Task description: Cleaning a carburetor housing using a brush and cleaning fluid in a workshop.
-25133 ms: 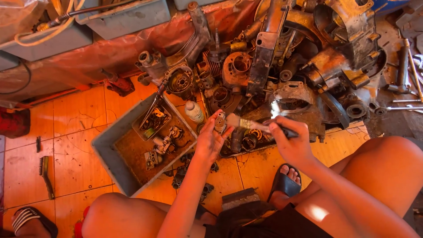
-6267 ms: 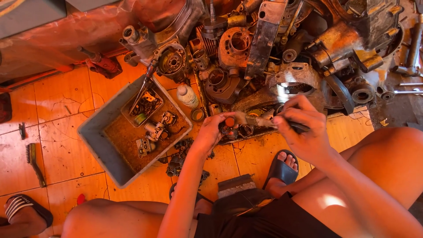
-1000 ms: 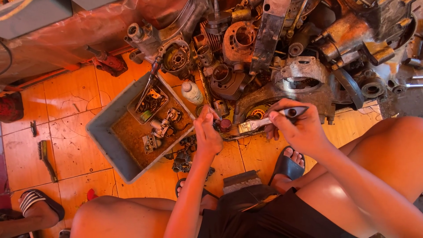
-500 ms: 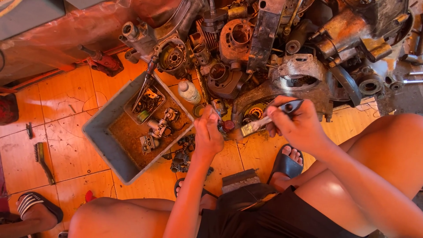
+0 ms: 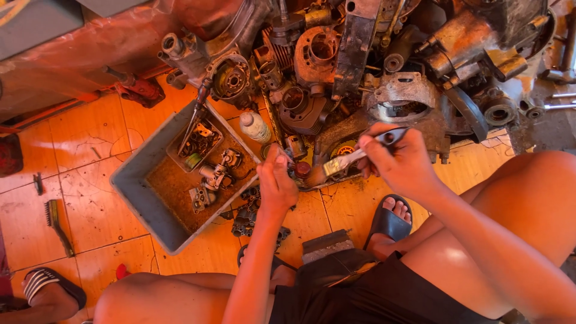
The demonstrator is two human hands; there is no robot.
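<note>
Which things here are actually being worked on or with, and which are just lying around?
In use:
left hand holding a small engine part
right hand holding a paintbrush

Lying about:
grey tray of parts
white bottle
wire brush
engine casings

Your floor tiles (image 5: 84, 174) are orange, the tray (image 5: 135, 192) grey, engine parts (image 5: 336, 66) rusty brown — your brush (image 5: 345, 161) pale-bristled with a dark handle, shorts (image 5: 372, 294) black.
</note>
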